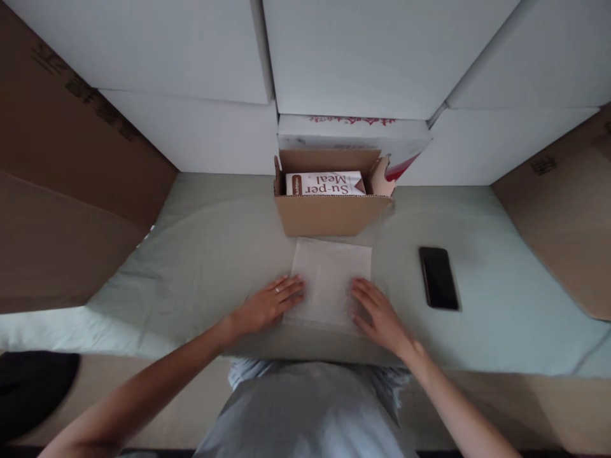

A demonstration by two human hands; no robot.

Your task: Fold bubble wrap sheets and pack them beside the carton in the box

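Note:
A translucent, whitish flat sheet or bag (pixel 329 273) lies on the green cloth in front of me. My left hand (pixel 274 302) rests at its left edge, fingers stretched out over it. On the opposite edge lies my right hand (pixel 377 315), its fingers extended and slightly apart. Neither hand grips anything. Just beyond the sheet stands an open brown cardboard box (pixel 329 216) with its flaps up. Inside it sits a white and brown carton (pixel 327 183) lettered "Su-per Meal", upside down from my side.
A black phone (pixel 439 278) lies on the green cloth (pixel 210 222) to the right. White boxes (pixel 363 57) form a wall at the back. Large brown cardboard boxes flank the surface at left (pixel 62 242) and right (pixel 563 210). A dark round object (pixel 35 391) is at lower left.

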